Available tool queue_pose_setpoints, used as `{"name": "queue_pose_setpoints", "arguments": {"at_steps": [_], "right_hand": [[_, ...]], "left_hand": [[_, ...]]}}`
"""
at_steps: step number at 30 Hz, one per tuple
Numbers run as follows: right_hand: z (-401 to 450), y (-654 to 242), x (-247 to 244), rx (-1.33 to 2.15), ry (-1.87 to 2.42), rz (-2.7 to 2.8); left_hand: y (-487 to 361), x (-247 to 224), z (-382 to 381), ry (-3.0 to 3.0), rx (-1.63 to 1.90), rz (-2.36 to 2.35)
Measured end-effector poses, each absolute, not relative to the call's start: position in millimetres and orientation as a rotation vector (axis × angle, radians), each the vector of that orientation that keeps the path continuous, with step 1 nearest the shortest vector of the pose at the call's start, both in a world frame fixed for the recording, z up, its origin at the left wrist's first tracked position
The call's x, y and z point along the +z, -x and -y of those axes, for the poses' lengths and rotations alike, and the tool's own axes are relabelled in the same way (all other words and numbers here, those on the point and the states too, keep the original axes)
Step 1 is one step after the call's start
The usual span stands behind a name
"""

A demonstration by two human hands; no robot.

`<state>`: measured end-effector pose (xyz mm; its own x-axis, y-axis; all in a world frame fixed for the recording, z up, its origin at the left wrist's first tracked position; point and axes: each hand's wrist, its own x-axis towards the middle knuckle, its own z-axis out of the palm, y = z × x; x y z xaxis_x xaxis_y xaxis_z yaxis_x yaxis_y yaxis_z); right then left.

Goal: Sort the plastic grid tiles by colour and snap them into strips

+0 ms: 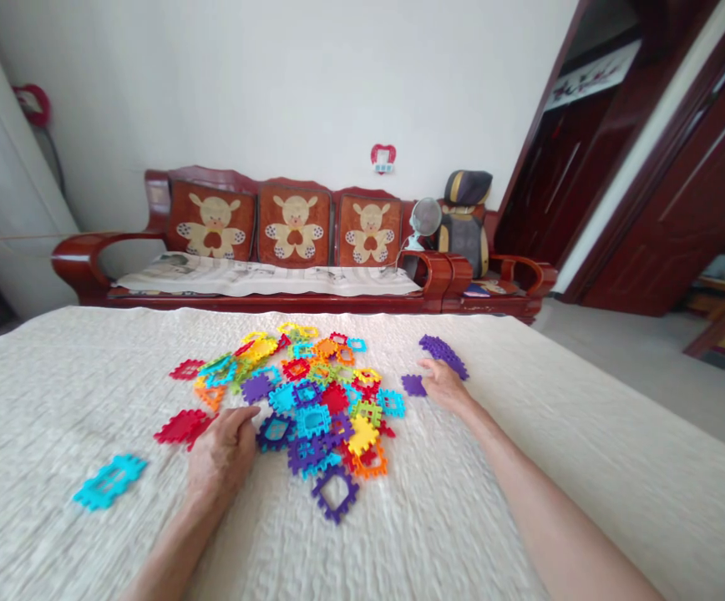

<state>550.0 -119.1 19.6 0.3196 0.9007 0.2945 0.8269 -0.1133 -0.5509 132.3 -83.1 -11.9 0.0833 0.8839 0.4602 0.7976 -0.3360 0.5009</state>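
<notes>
- Behind the white quilted cover [438,517] stands one wooden sofa [80,263] with three bear cushions [295,227].
- Left of the pile, toward me, lies one cyan piece [110,482].
- Between it and the pile, red pieces [180,426], at least two, lie beside my left grip [223,451]; its fingers curl loosely, and I cannot tell whether they pinch anything.
- The pile [312,421] overlaps too much to count.
- Right of the pile, one purple square [413,385] lies at my right grip [445,384], fingers parted, index outstretched. I judge I am reaching there; lifting it would call for fingertips on its edge.
- Farther right of the pile, one purple row [443,356], its pieces uncountable.
</notes>
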Motion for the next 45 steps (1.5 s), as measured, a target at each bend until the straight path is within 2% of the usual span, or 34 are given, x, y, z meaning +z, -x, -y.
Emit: {"name": "queue_pose_setpoints", "arguments": {"at_steps": [5, 12, 15, 21, 24, 45], "right_hand": [[128.3, -550.7, 25.7, 0.268, 1.799, 1.891], [128.8, -544.9, 23.9, 0.090, 1.786, 2.028], [127.7, -551.6, 24.5, -0.007, 1.788, 1.867], [134.8, -581.9, 16.1, -0.328, 1.949, 1.170], [140.8, -592.2, 7.2, -0.320, 2.087, 1.015], [140.7, -594.5, 1.5, -0.291, 2.244, 0.993]], "left_hand": [[-131.1, -13.8, 81.9, -2.253, 1.107, -1.717], [-129.6, -12.0, 81.6, -2.277, 1.092, -1.743], [-129.2, -12.2, 81.1, -2.277, 1.081, -1.752], [-126.8, -18.2, 77.8, -2.280, 1.127, -1.706], [-126.5, -19.1, 77.1, -2.283, 1.152, -1.699], [-133.3, -5.6, 86.1, -2.238, 1.066, -1.752]]}}
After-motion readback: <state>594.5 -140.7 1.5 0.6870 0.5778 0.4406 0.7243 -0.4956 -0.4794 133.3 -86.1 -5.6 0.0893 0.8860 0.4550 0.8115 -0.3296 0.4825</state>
